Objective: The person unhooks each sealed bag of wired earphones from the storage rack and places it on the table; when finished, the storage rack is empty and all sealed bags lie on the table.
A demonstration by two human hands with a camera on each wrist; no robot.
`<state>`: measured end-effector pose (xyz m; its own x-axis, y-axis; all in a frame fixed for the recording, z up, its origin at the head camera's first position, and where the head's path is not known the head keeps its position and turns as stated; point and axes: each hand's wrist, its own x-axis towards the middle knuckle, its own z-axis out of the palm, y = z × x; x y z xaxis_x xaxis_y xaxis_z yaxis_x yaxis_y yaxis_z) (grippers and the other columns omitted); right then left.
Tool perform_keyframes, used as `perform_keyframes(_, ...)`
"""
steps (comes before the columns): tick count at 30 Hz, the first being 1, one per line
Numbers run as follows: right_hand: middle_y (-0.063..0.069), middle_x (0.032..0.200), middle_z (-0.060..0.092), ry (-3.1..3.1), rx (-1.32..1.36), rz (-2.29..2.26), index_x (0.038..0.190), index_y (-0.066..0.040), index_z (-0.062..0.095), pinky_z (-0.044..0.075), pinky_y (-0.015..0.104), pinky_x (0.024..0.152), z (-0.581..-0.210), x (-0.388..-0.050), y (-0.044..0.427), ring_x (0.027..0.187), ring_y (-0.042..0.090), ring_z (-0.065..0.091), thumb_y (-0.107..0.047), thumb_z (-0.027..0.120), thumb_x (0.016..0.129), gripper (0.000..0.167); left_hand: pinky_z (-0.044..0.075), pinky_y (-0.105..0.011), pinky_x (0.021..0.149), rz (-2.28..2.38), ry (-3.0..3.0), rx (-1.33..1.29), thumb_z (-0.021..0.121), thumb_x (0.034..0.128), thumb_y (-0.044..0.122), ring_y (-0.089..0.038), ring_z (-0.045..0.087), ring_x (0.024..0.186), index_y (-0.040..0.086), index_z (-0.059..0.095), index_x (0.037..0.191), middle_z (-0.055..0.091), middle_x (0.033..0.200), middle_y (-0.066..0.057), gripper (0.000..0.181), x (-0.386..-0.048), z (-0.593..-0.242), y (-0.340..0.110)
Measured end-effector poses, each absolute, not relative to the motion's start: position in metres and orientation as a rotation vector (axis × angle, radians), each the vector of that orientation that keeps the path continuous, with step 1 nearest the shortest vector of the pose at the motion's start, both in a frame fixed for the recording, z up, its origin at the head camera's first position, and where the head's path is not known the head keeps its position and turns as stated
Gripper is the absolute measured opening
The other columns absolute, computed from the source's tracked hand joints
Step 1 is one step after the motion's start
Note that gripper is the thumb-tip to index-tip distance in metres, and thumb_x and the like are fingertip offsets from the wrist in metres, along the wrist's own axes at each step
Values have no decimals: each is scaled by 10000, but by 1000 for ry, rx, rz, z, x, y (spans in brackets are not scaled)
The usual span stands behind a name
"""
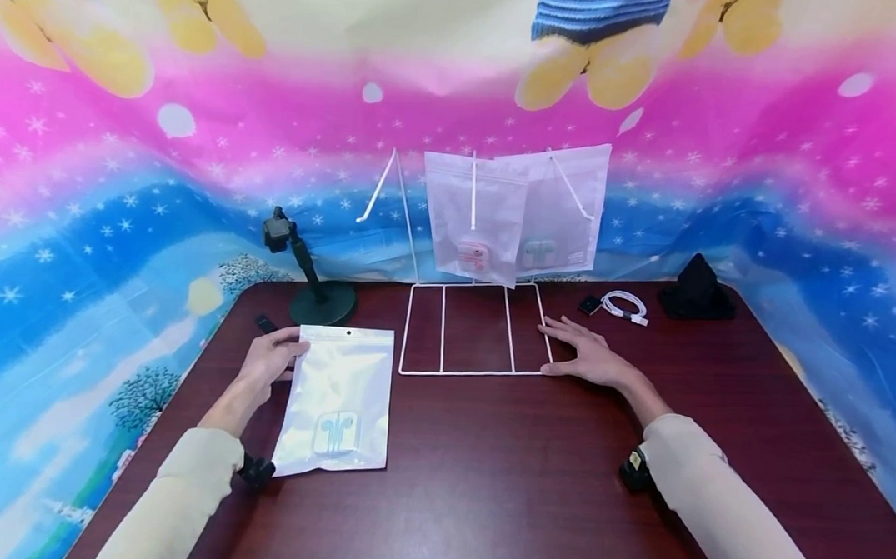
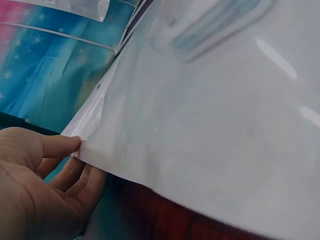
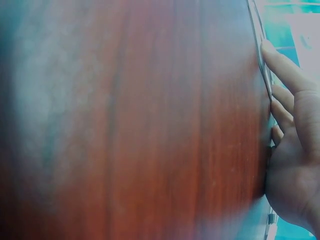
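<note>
A white zip pouch [image 1: 338,383] with a small hang hole and an earphone picture near its bottom is at the left front. My left hand [image 1: 270,359] pinches its upper left edge between thumb and fingers, seen closely in the left wrist view, where the pouch [image 2: 210,135] fills much of the picture. My right hand [image 1: 591,357] touches the right side of a white wire rack's base [image 1: 476,371], fingers spread. In the right wrist view the fingers [image 3: 285,70] lie along the wire. Two pouches hang on the rack's hooks: one in the middle [image 1: 459,197], one on the right [image 1: 566,226].
The rack's left hook [image 1: 375,189] carries nothing. A dark stand [image 1: 323,301] rises behind my left hand, with a small black object [image 1: 266,323] near it. At the back right lie a coiled white cable [image 1: 624,305], a small black item [image 1: 589,305] and a black holder [image 1: 698,290].
</note>
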<state>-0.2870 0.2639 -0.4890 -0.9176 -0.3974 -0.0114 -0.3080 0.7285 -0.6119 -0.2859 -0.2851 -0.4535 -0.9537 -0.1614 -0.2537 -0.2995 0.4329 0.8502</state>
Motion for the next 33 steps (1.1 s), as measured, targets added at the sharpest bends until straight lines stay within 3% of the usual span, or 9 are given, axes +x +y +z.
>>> perform_keyframes(6,115,1709,257,2786,-564,-960,1612,-141,394,69,708,1185,-490,-287,265,1589,401,66,-475,786,906,874,574,-286,791,1501,2550,-404,581,1069,262,-220,659,1014,96,476,1561,625,1385,-217,530,-285,-458,-281)
perform_keyframes(20,126,1707,258,2794,-567,-946,1611,-126,393,70,707,1182,-490,-287,263,1587,406,69,-466,780,912,869,625,-356,807,1417,2730,-274,576,1077,214,-354,708,1064,8,495,1521,641,1353,-280,496,-285,-445,-282)
perform_keyframes(28,125,1705,264,2802,-572,-936,1609,-130,399,75,705,1180,-491,-288,264,1586,406,73,-472,780,910,866,593,-470,920,1393,2852,-125,565,1089,233,-394,679,1147,41,510,1523,657,1350,-248,479,-288,-420,-280)
perform_keyframes(33,127,1704,267,2800,-577,-934,1609,-135,400,78,706,1180,-492,-289,264,1585,410,76,-471,782,908,866,546,-510,997,1469,2850,59,573,1082,344,-385,664,1193,122,510,1544,649,1393,-191,517,-295,-394,-268)
